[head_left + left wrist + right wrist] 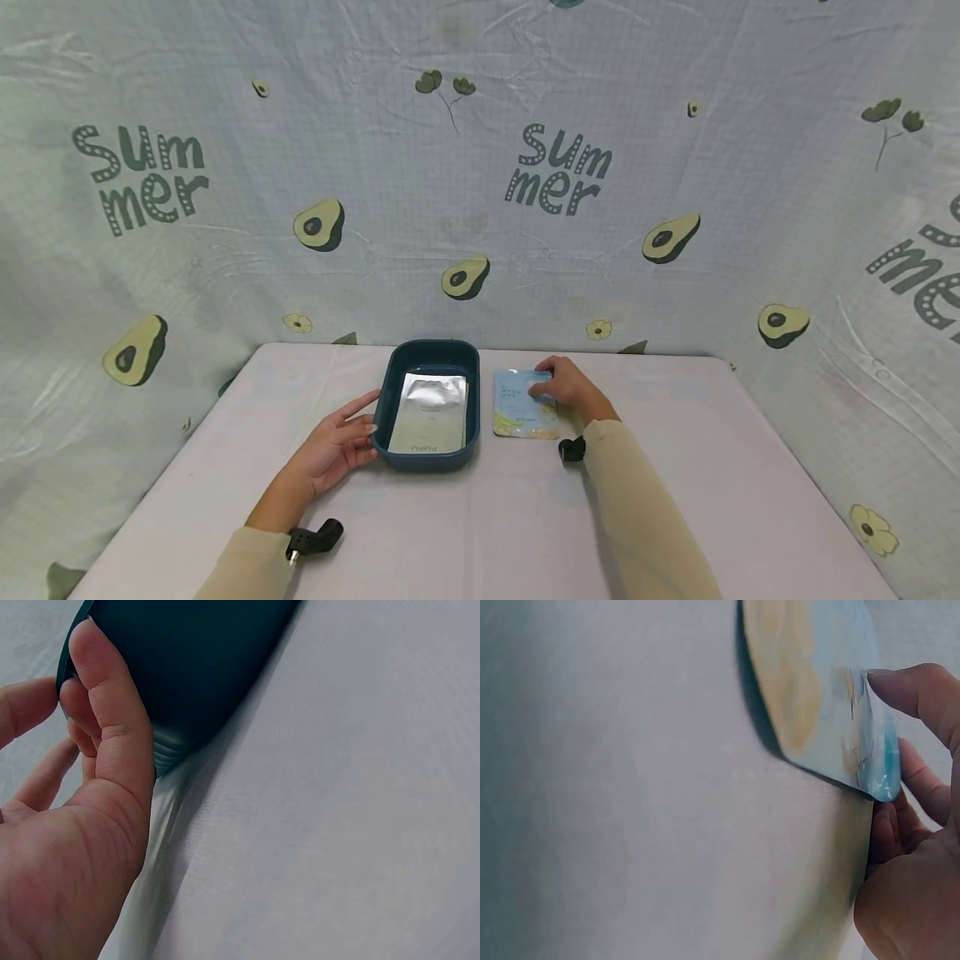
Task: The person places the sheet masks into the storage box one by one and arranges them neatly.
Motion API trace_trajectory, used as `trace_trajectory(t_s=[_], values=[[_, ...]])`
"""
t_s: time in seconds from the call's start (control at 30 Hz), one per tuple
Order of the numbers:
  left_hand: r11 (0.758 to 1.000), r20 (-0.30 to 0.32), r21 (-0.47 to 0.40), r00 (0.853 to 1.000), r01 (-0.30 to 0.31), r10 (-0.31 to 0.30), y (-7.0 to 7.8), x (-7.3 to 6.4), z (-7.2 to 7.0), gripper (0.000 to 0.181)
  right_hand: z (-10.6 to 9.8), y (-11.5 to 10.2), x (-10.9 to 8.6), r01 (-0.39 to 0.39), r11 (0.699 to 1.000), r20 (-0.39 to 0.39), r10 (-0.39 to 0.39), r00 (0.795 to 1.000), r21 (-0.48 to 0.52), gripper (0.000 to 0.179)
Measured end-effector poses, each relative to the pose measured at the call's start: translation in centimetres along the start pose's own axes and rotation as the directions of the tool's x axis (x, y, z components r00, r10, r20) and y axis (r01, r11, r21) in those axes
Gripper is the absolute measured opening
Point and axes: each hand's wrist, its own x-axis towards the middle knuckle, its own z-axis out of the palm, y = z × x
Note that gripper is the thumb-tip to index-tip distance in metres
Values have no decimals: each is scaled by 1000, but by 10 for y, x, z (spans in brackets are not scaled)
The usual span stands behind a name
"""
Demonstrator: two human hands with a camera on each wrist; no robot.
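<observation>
A dark blue rectangular tray [427,463] stands on the table. Inside it lies a silver sheet mask packet [429,415], with the edge of another layer showing at its right side. My left hand [333,454] touches the tray's left wall from outside with fingers extended; in the left wrist view, the thumb [112,705] lies against the tray wall near the rim. To the right of the tray is a light blue and yellow sheet mask packet [521,408]. My right hand [570,387] pinches its right edge, which bends up slightly in the right wrist view, thumb [915,686] on top.
The table [480,533] is covered in a white cloth. A patterned curtain [405,167] with avocados and lettering hangs behind and at both sides. Black wrist cameras [318,537] sit at both cuffs.
</observation>
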Motion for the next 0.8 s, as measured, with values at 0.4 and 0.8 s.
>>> trace_trajectory(t_s=[0.4,0.8], values=[[1000,7,-13,1000,-2,2,0,0,0,70,-1,2,1,45,999,8,-45,999,-25,52],[1000,6,-12,1000,-5,5,0,0,0,71,-3,2,-6,86,996,24,-85,996,-23,61]])
